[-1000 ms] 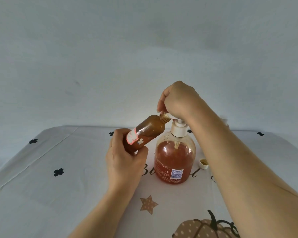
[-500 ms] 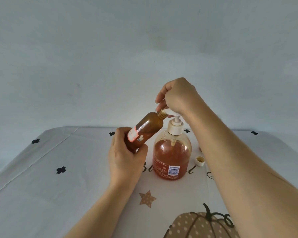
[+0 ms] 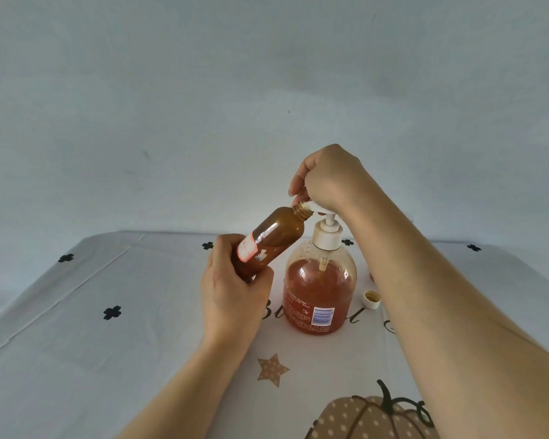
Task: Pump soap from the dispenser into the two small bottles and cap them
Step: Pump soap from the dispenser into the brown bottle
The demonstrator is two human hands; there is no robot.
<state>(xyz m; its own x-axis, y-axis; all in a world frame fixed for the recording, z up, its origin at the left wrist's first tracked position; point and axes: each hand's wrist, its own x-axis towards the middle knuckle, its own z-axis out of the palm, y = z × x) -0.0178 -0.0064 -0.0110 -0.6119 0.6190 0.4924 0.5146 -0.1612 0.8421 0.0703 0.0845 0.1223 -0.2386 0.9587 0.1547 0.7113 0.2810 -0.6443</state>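
Loose cap (image 3: 371, 300) between dispenser (image 3: 317, 296) and right forearm (image 3: 425, 280)

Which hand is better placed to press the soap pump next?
Right. The right hand rests curled on the pump head; the left hand grips the tilted small bottle, its mouth at the nozzle.

Glossy plastic dispenser (image 3: 319, 293) (matt cloth (image 3: 108, 359) beneath).

Table (image 3: 108, 359): cloth-covered; dispenser (image 3: 319, 296), cap (image 3: 371, 299) on it.
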